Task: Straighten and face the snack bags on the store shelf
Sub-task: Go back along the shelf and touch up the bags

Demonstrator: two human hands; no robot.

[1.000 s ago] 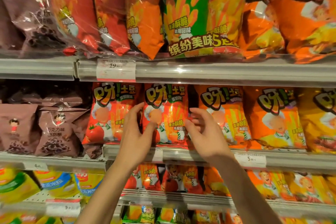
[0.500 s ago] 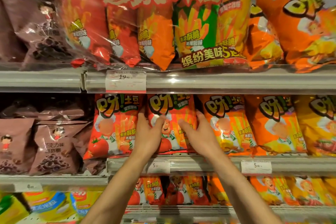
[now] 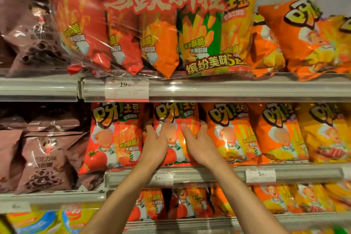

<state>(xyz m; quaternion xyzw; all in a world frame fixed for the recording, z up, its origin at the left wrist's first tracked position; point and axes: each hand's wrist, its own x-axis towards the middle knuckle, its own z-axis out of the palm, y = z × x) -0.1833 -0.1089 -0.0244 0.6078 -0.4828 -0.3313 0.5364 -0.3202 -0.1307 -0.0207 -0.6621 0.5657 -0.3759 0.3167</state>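
Observation:
A red tomato-flavour snack bag [image 3: 175, 116] stands upright on the middle shelf [image 3: 209, 174], second in a row of similar bags. My left hand [image 3: 154, 144] grips its left edge, fingers tucked behind it and thumb on the front. My right hand [image 3: 199, 144] holds its right edge the same way. To the left stands another red bag [image 3: 114, 137], leaning slightly. To the right stand two orange bags [image 3: 231, 135] [image 3: 277, 133] and a yellow one [image 3: 326, 133].
The upper shelf rail [image 3: 228, 89] carries a large multi-pack [image 3: 152, 30] and orange bags [image 3: 307, 38], overhanging above my hands. Brown chocolate snack bags [image 3: 47, 159] fill the left side. More small bags [image 3: 182, 203] sit on the lower shelf. Price tags [image 3: 126, 89] hang on the rails.
Both hands have moved up from the bag's lower front and closed in on its two sides. The view has shifted closer and slightly downward.

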